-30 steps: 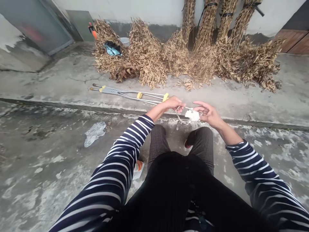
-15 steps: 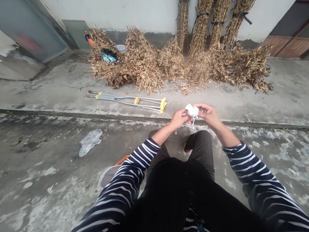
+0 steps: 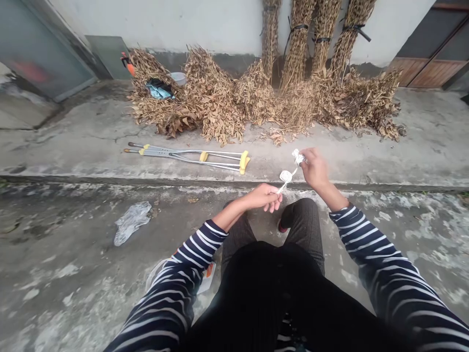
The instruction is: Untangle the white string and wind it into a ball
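Note:
A white cord (image 3: 289, 173) runs taut between my two hands, with a small knotted lump partway along it. My left hand (image 3: 263, 196) is closed in a pinch on the cord's lower end, just above my left knee. Higher and farther out, my right hand (image 3: 313, 168) grips the upper end of the cord in closed fingers, where a small white bunch sticks out. Both arms wear navy sleeves with white stripes, and my dark trousers fill the bottom of the view.
A pair of metal crutches (image 3: 190, 155) with yellow pads lies on the raised concrete step. Piles and tied bundles of dry brown leafy stalks (image 3: 264, 98) lean against the wall. A crumpled clear plastic bag (image 3: 131, 221) lies on the ground at left.
My hands held the white bundle together half a second ago. They have pulled apart: the left hand dropped toward my knee, the right rose, and the cord stretched out between them.

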Motion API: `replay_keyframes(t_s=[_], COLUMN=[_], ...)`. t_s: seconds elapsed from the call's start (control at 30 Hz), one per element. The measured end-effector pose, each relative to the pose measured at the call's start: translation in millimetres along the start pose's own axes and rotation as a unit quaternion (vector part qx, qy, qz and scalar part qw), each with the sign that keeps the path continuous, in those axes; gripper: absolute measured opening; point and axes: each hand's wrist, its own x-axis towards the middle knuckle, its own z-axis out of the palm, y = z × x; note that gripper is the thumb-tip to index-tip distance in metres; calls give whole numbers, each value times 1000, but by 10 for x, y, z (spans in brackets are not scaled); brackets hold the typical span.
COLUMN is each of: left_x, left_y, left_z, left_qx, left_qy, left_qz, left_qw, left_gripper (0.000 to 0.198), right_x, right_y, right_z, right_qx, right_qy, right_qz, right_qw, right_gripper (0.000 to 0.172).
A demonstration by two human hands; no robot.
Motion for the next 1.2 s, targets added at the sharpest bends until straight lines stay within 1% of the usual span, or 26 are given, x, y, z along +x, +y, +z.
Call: replay_keyframes(t_s=[0.07,0.1,0.17,0.2,0.27,0.33,0.37,0.4,0.47,0.53,0.57,0.6,0.67,0.7,0.73,0.8,0.83,0.9,0.97,1.03,1.07,1.13,1.2], left_x=[-74,-89,-67,-32,70,192,250,304,387,434,444,446,429,412,390,337,310,263,231,214,211,215,230], left_y=[141,213,341,387,437,429,407,376,294,196,146,99,24,-2,-17,-21,-11,20,53,79,90,112,137], left_z=[-117,-184,-332,-409,-556,-663,-690,-696,-640,-496,-399,-291,-65,40,131,255,286,292,261,233,229,239,263], left_qx=[5,11,32,39,44,41,35,27,4,-22,-36,-53,-93,-112,-128,-151,-160,-171,-173,-173,-176,-185,-198], left_qy=[-10,-6,19,39,78,115,128,138,147,149,151,155,167,172,174,177,179,184,183,182,186,195,200], left_qz=[15,24,42,49,60,60,55,47,28,12,7,6,10,14,20,32,39,45,36,24,21,26,41], left_qw=[1000,1000,998,997,994,991,990,989,989,988,988,986,982,979,976,972,970,967,967,968,966,963,959], left_gripper=[28,30,32,31,28,24,24,24,26,21,16,17,37,45,51,56,55,46,41,41,42,41,41], right_x=[-99,-150,-240,-275,-322,-349,-359,-368,-386,-403,-410,-413,-407,-398,-388,-371,-369,-387,-425,-462,-475,-484,-482], right_y=[41,43,22,5,-37,-84,-110,-139,-200,-260,-284,-301,-309,-301,-288,-259,-252,-265,-319,-392,-426,-479,-509], right_z=[26,33,33,25,-12,-70,-105,-142,-206,-236,-233,-215,-138,-84,-24,90,135,181,171,126,100,49,4], right_qx=[-77,-95,-82,-51,56,193,259,317,403,458,478,493,513,511,498,439,399,323,269,233,221,213,219], right_qy=[-54,-85,-154,-190,-259,-303,-311,-308,-278,-233,-211,-190,-149,-127,-100,-38,-13,2,-20,-38,-39,-36,-36], right_qz=[-47,-66,-92,-99,-91,-44,-6,38,121,178,195,208,219,218,216,205,196,162,89,6,-22,-36,-20], right_qw=[994,990,980,975,960,932,914,896,863,839,830,823,817,822,834,874,896,933,959,972,974,976,975], right_gripper=[34,34,35,35,33,25,22,24,36,47,50,51,49,47,45,41,38,31,22,14,13,14,16])
